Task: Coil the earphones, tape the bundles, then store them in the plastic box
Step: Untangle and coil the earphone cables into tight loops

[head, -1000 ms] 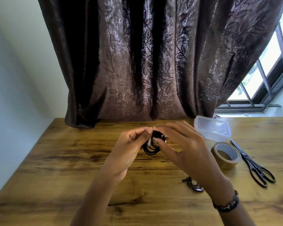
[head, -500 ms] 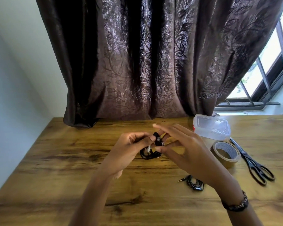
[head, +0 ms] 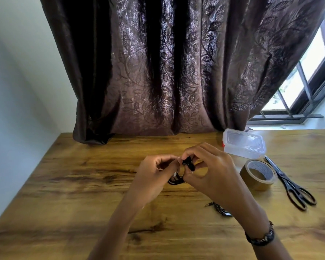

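A black coiled earphone bundle [head: 178,178] hangs between both hands above the middle of the wooden table [head: 83,184]. My left hand [head: 154,177] pinches its left side. My right hand [head: 212,171] pinches the earbud end at the top with thumb and fingertips. A second black earphone coil [head: 220,210] with a gold plug lies on the table, partly hidden under my right wrist. The clear plastic box [head: 244,143] stands lid shut at the back right. A roll of brown tape [head: 258,174] lies in front of the box.
Black scissors [head: 291,184] lie to the right of the tape roll. A dark patterned curtain [head: 167,72] hangs down to the table's far edge. A window is at the far right, a pale wall on the left.
My right hand's fingers, spread half a second ago, have curled in and closed on the top of the bundle. The left hand keeps its hold.
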`<state>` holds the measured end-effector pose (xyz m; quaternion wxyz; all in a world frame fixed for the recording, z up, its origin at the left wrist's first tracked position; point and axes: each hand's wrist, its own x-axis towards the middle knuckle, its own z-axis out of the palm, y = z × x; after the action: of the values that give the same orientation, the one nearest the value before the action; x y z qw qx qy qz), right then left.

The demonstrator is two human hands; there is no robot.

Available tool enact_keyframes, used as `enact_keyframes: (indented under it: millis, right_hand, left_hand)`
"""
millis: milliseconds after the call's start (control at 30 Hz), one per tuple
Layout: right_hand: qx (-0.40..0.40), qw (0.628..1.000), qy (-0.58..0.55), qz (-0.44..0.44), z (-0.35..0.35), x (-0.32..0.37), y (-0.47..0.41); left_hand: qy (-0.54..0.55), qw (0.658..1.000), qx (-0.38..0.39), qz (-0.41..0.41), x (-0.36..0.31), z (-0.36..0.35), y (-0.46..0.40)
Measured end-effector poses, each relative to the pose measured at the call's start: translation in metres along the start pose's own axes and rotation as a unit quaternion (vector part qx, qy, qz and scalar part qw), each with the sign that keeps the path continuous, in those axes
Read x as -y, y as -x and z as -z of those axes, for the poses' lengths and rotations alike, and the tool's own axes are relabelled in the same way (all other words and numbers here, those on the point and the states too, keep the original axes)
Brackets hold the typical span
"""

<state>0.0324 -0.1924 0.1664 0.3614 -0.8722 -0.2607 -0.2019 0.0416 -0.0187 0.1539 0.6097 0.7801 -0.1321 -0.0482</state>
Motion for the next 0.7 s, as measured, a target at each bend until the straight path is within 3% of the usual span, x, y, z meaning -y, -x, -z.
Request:
enact_keyframes:
  millis: [133,300,433,700]
  right_hand:
    - [0.003,0.999,-0.033,-0.02,-0.002,-0.003,0.002]
    - [0.047,0.984,-0.139,-0.101,-0.003,-0.016,0.009]
    - [0.092,0.954,-0.21,-0.192,-0.011,-0.029,0.019]
    - [0.07,0.903,-0.321,-0.275,-0.03,-0.052,0.031]
  left_hand:
    - [0.006,1.0,-0.001,0.008,0.003,-0.001,-0.001]
    - [0.103,0.992,0.003,0.075,0.01,0.0,-0.001]
    - [0.131,0.984,-0.011,0.118,0.018,-0.005,-0.003]
    - [0.15,0.969,-0.006,0.194,0.042,-0.02,-0.007]
